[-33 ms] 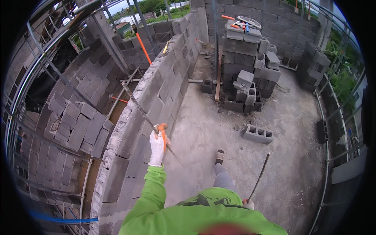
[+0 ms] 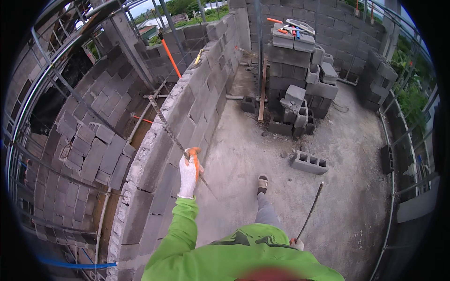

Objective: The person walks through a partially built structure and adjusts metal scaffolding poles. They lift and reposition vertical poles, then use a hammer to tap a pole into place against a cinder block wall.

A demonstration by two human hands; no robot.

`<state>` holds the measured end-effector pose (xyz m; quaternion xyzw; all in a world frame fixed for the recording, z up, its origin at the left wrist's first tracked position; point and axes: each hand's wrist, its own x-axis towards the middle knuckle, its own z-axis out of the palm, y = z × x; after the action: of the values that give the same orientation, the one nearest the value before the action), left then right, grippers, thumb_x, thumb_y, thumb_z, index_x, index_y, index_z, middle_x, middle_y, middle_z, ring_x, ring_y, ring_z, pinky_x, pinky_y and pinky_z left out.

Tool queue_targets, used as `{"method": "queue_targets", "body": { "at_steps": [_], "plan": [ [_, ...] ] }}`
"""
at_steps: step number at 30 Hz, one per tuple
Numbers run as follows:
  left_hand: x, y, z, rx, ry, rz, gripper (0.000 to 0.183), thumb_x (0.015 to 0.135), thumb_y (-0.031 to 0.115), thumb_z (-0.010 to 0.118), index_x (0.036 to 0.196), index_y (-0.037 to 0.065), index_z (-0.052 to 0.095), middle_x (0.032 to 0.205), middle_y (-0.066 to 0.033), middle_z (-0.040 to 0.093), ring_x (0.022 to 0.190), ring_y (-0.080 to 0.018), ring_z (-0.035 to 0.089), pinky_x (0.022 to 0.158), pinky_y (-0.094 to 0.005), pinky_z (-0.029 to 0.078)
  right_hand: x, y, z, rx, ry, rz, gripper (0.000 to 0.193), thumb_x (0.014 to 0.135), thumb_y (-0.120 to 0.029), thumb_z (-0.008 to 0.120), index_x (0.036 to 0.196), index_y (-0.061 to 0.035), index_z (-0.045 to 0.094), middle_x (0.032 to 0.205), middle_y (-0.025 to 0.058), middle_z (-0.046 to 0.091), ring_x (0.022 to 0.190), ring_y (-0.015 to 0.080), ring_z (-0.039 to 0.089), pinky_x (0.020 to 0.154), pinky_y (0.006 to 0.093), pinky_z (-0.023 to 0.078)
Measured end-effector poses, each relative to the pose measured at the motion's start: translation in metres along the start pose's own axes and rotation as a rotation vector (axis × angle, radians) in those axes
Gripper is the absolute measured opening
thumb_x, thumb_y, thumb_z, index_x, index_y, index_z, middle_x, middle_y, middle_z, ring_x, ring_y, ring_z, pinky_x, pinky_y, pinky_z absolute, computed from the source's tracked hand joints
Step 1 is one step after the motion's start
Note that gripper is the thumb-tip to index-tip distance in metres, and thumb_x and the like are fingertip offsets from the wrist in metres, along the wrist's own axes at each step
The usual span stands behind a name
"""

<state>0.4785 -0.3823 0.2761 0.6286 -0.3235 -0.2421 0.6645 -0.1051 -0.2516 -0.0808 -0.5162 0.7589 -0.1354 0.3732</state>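
My left hand [image 2: 188, 174], in a white glove with orange on the fingers and palm, is closed around a ribbed steel rebar [image 2: 169, 130]. This bar slants from above the wall's broken top edge down past my hand over the concrete floor. My right hand [image 2: 297, 244] is mostly hidden by my green sweatshirt; its visible fingers close on the lower end of a second rebar [image 2: 310, 209], which tilts up and to the right. Beside my left arm runs the grey block wall [image 2: 194, 110]. One foot [image 2: 263, 184] in a sandal stands on the floor.
A hollow concrete block [image 2: 310, 162] lies on the concrete floor [image 2: 243, 150] ahead. Behind it rises a block stack [image 2: 289, 70] with tools on top. An orange pipe [image 2: 170, 58] stands beyond the wall. Scaffold pipes [image 2: 70, 86] cross the left, and a low wall edges the right.
The upper end of the rebar in my left hand has tipped very slightly to the right. Both hands otherwise keep their places and grips.
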Motion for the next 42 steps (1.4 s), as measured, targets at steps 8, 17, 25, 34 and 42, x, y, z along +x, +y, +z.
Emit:
{"method": "queue_targets", "body": {
  "at_steps": [8, 17, 25, 34, 42],
  "plan": [
    [0.154, -0.108, 0.057, 0.256, 0.003, -0.321, 0.035, 0.106, 0.033, 0.054, 0.103, 0.003, 0.072, 0.063, 0.0034, 0.046, 0.049, -0.0088, 0.046, 0.044, -0.0285, 0.043, 0.270, -0.307, 0.000, -0.174, -0.270, -0.063, 0.029, 0.095, -0.035, 0.066, 0.097, -0.0079, 0.076, 0.086, 0.0168, 0.076, 0.087, 0.0332, 0.074, 0.079, 0.0445, 0.056],
    [0.195, -0.201, 0.061, 0.388, 0.103, -0.690, 0.041, 0.101, 0.042, 0.061, 0.101, 0.004, 0.074, 0.062, 0.0003, 0.052, 0.051, -0.0112, 0.053, 0.048, -0.0300, 0.049, 0.447, -0.751, -0.067, 0.770, -0.351, -0.537, 0.016, 0.101, -0.019, 0.062, 0.105, -0.0038, 0.065, 0.067, -0.0047, 0.052, 0.055, 0.0054, 0.048, 0.051, 0.0231, 0.041],
    [0.322, -0.261, 0.073, 0.329, 0.117, -0.788, 0.049, 0.103, 0.047, 0.056, 0.109, 0.001, 0.070, 0.060, 0.0055, 0.042, 0.046, -0.0089, 0.041, 0.045, -0.0322, 0.049, 0.544, -0.886, 0.016, 0.796, -0.310, -0.431, 0.022, 0.102, -0.024, 0.064, 0.102, -0.0032, 0.067, 0.064, -0.0053, 0.049, 0.048, 0.0024, 0.040, 0.043, 0.0214, 0.031],
    [0.562, -0.244, 0.134, 0.215, 0.112, -0.474, 0.030, 0.105, 0.029, 0.055, 0.114, 0.004, 0.070, 0.071, 0.0016, 0.054, 0.057, -0.0090, 0.053, 0.051, -0.0293, 0.049, 0.611, -0.997, 0.064, 0.868, -0.290, -0.469, 0.024, 0.100, -0.029, 0.069, 0.098, -0.0042, 0.069, 0.062, -0.0064, 0.049, 0.047, 0.0011, 0.038, 0.042, 0.0202, 0.026],
    [0.731, -0.224, 0.178, 0.162, 0.040, -0.341, 0.023, 0.105, 0.021, 0.055, 0.113, 0.005, 0.071, 0.065, 0.0023, 0.054, 0.053, -0.0087, 0.052, 0.052, -0.0286, 0.047, 0.699, -1.144, 0.094, 1.018, -0.289, -0.708, 0.020, 0.103, -0.022, 0.063, 0.109, -0.0052, 0.071, 0.069, -0.0050, 0.054, 0.053, 0.0019, 0.045, 0.047, 0.0204, 0.031]
  ]
}}
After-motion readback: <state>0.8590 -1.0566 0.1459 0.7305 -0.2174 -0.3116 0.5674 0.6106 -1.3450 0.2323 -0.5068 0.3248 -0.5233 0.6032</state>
